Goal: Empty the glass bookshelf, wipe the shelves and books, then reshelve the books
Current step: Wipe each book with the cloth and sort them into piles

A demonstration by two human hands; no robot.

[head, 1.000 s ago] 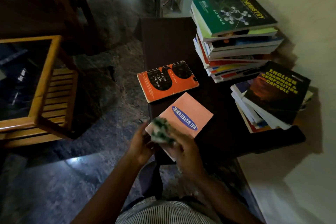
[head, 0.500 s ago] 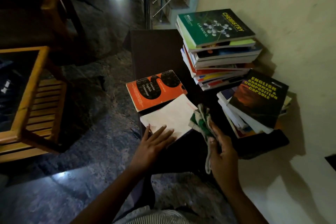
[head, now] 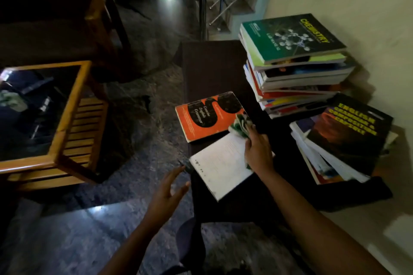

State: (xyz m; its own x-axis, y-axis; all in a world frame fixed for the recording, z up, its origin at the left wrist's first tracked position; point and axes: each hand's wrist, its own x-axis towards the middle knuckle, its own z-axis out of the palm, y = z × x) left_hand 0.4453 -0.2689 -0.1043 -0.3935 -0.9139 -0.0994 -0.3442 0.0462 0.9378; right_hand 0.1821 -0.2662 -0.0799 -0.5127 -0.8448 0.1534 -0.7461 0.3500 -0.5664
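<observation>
Right hand [head: 257,147], fist round cloth [head: 240,124], on white book [head: 219,167] (long axis far-right); left hand [head: 165,196] loose, empty.

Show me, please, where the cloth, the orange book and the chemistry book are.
cloth [head: 240,123], head view, bunched green-and-white folds.
orange book [head: 206,116], head view, middle of cover.
chemistry book [head: 292,38], head view, middle of cover.

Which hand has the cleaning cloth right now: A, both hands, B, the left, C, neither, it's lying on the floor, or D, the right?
D: the right hand grips the green-and-white cloth over the white book, while the left hand hovers open, holding nothing.
</observation>
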